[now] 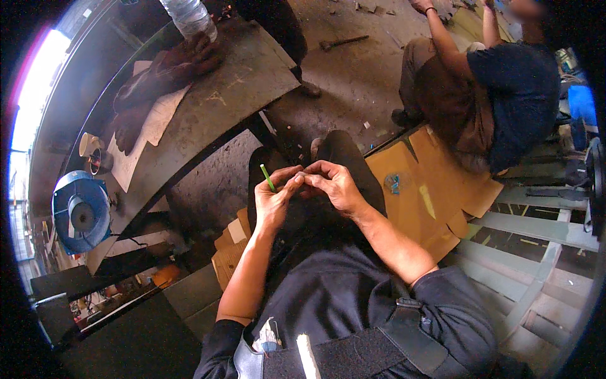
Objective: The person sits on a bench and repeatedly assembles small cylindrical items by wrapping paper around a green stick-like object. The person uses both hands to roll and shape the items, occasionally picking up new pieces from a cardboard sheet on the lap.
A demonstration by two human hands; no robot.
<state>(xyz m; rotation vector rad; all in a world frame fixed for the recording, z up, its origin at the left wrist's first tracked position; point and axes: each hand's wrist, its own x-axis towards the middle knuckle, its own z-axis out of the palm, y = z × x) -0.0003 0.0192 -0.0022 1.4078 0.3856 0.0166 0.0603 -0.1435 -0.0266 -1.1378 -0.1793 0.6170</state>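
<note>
Nearest the camera in the head view, well below the fingers, a wide black strap (334, 355) crosses the wearer's dark shirt (328, 284), with a white strip (307, 357) over it. Both hands meet above the wearer's lap. Left hand (273, 197) is bent, its thumb and forefinger drawn together at the tips; a slim green stick (267, 178) is held in it, standing up at a tilt between thumb and forefinger, just left of the joined fingertips. Right hand (336, 188) has its fingers curled and its thumb and forefinger tips brought against those of the left; whether a small item is pinched between them cannot be told. Right of the fingers, flattened brown cardboard (410, 218) bears a small blue object (393, 184) and a yellow-green strip (427, 201). Beyond the fingers to the upper left, a dark table (233, 88) carries dark work gloves (161, 79) lying partly over a pale sheet (165, 115). Farther left of the fingers is a round blue housing (81, 213). Well beyond the fingers, a dark rod-like tool (344, 42) lies on the floor (356, 82); to the upper right sits a co-worker (521, 104) in a dark top.
</note>
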